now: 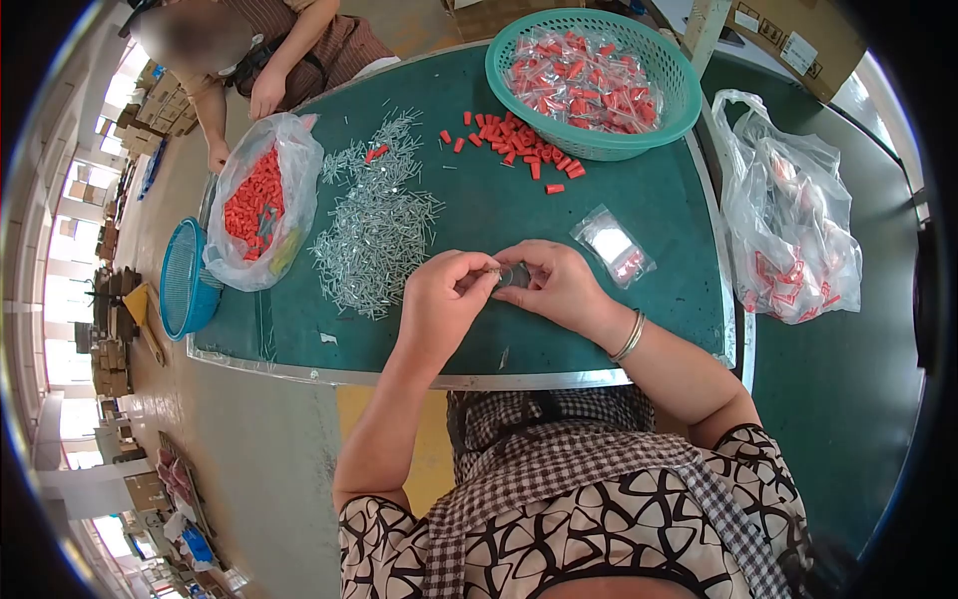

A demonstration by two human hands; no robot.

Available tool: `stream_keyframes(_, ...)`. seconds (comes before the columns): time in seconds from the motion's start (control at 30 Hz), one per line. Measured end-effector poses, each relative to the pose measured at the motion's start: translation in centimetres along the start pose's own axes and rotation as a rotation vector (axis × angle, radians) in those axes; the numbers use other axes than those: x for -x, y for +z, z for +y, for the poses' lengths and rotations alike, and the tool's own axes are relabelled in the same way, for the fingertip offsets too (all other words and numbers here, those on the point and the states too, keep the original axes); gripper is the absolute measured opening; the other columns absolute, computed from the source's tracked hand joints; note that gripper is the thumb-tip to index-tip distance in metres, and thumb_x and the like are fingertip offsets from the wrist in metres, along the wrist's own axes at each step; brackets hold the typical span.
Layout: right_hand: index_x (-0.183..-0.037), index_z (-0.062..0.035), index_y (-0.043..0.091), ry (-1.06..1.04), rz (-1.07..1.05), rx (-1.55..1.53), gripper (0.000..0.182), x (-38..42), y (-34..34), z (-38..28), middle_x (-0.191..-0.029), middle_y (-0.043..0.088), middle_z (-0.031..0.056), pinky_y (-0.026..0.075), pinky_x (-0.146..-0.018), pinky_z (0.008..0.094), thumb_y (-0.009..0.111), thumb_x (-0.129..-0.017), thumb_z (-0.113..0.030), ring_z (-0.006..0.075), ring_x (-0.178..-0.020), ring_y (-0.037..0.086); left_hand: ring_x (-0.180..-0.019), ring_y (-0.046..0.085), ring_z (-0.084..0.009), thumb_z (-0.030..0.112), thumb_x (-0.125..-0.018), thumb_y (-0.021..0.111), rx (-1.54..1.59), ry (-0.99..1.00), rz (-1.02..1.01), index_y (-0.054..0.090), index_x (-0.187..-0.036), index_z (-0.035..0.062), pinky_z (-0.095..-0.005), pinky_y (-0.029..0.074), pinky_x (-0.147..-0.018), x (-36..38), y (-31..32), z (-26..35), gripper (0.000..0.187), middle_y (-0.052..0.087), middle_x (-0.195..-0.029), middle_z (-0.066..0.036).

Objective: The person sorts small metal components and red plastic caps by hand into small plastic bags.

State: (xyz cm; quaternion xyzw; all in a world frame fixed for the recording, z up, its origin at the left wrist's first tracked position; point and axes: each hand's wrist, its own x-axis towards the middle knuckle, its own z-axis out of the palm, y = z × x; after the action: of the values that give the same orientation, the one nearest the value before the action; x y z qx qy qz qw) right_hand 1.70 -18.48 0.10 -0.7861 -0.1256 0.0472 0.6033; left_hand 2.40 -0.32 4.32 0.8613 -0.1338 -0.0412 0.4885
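Note:
My left hand [444, 295] is closed in a pinch above the front part of the green table; what lies between its fingertips is too small to make out. Close beside it, my right hand [561, 290] grips a small clear plastic bag [515, 280] between thumb and fingers. The fingertips of both hands nearly meet at the bag. To the left of my left hand spreads a pile of silver screws or nails [374, 240]. Right of my right hand lies a stack of small clear bags [611, 245] with something red showing at one end.
Loose red plugs [519, 140] lie before a green basket [689, 95] of filled bags. A plastic bag [299, 165] of red plugs stands left, beside a blue basket [180, 285]. Another person [299, 50] sits across the table. A white carrier bag [793, 220] is at right.

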Motion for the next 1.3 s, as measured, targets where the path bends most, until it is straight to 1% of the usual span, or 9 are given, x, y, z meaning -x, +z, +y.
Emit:
stream_keyframes(0.13, -0.108, -0.0084, 0.07, -0.052, 0.026, -0.033, 0.036, 0.1, 0.4, 0.8, -0.093, 0.069, 0.0026, 0.048, -0.06, 0.0263, 0.081, -0.074, -0.016, 0.0119, -0.063, 0.052, -0.071, 0.063, -0.0128, 0.0, -0.084, 0.069, -0.006, 0.044, -0.014, 0.069, -0.096, -0.0001, -0.0252, 0.05, -0.063, 0.1, 0.2, 0.0, 0.012, 0.067, -0.086, -0.007)
stream_keyframes(0.33, -0.108, -0.008, 0.07, -0.063, -0.007, -0.005, 0.036, 0.2, 0.0, -0.1, -0.091, 0.068, 0.001, 0.047, -0.058, 0.026, 0.081, -0.074, -0.014, 0.0106, -0.061, 0.05, -0.068, 0.059, -0.0075, -0.003, -0.086, 0.067, -0.01, 0.108, 0.041, 0.068, -0.096, -0.002, -0.0212, 0.048, -0.062, -0.2, -0.7, 0.0, 0.011, 0.065, -0.084, -0.003)
stream_keyframes(0.47, -0.109, -0.0089, 0.07, -0.056, -0.001, -0.041, 0.035, 0.1, -0.3, -0.7, -0.092, 0.068, 0.0004, 0.047, -0.058, 0.0247, 0.08, -0.075, -0.014, 0.009, -0.061, 0.051, -0.066, 0.058, -0.0068, -0.001, -0.086, 0.067, 0.011, 0.038, 0.092, 0.069, -0.096, -0.0012, -0.0207, 0.046, -0.061, -0.6, -1.1, -0.7, 0.01, 0.064, -0.081, -0.002)
stream_keyframes(0.57, -0.109, -0.0071, 0.07, -0.105, 0.036, -0.083, 0.036, 0.2, -0.1, -0.4, -0.093, 0.069, 0.0003, 0.037, -0.05, 0.0217, 0.081, -0.075, -0.008, 0.0048, -0.055, 0.041, -0.065, 0.058, -0.0068, 0.0, -0.087, 0.066, 0.007, -0.045, 0.105, 0.07, -0.096, 0.0001, -0.0212, 0.046, -0.061, -1.8, -1.3, -2.3, 0.01, 0.065, -0.079, -0.001)
stream_keyframes(0.77, -0.109, -0.0071, 0.07, -0.096, 0.018, -0.076, 0.035, 0.2, -0.5, -0.8, -0.093, 0.069, 0.0005, 0.038, -0.05, 0.021, 0.08, -0.075, -0.007, 0.0042, -0.055, 0.044, -0.064, 0.059, -0.0068, 0.008, -0.088, 0.067, -0.013, -0.151, 0.094, 0.071, -0.097, 0.0002, -0.0222, 0.047, -0.061, -5.6, -1.2, -3.8, 0.012, 0.067, -0.077, -0.003)
stream_keyframes(0.87, -0.108, -0.0089, 0.069, -0.086, -0.016, -0.069, 0.033, 0.3, -0.5, -1.1, -0.092, 0.068, 0.0011, 0.049, -0.056, 0.0246, 0.079, -0.077, -0.014, 0.0098, -0.061, 0.056, -0.073, 0.065, -0.0225, 0.012, -0.086, 0.067, -0.223, -0.033, 0.164, 0.072, -0.099, 0.0038, -0.032, 0.052, -0.068, -10.2, -0.8, -6.1, 0.016, 0.068, -0.086, -0.013)
stream_keyframes(0.97, -0.107, -0.0085, 0.069, -0.149, -0.015, -0.032, 0.032, 0.2, -0.4, -0.8, -0.091, 0.068, 0.0016, 0.049, -0.055, 0.0254, 0.079, -0.077, -0.014, 0.011, -0.059, 0.057, -0.081, 0.066, -0.0335, 0.013, -0.085, 0.065, -0.471, 0.204, 0.284, 0.071, -0.099, 0.0059, -0.0403, 0.052, -0.073, -14.9, -0.2, -7.2, 0.017, 0.066, -0.091, -0.017)
stream_keyframes(1.0, -0.108, -0.0076, 0.07, -0.165, -0.003, -0.049, 0.035, 0.2, -0.2, -0.6, -0.091, 0.068, 0.0013, 0.043, -0.051, 0.021, 0.081, -0.075, -0.009, 0.0064, -0.056, 0.05, -0.084, 0.065, -0.0344, 0.012, -0.085, 0.065, -0.544, 0.19, 0.28, 0.071, -0.098, 0.0053, -0.0417, 0.052, -0.076, -16.0, -0.1, -6.9, 0.017, 0.066, -0.093, -0.017)
stream_keyframes(1.3, -0.107, -0.008, 0.069, -0.106, 0.025, -0.047, 0.035, -0.3, -0.8, -0.7, -0.092, 0.068, 0.0029, 0.049, -0.057, 0.0251, 0.081, -0.075, -0.015, 0.012, -0.063, 0.058, -0.085, 0.063, -0.0402, 0.01, -0.082, 0.06, -0.893, 0.227, 0.147, 0.069, -0.087, 0.0039, -0.0479, 0.051, -0.077, -20.1, 0.9, -8.5, 0.012, 0.064, -0.086, -0.018)
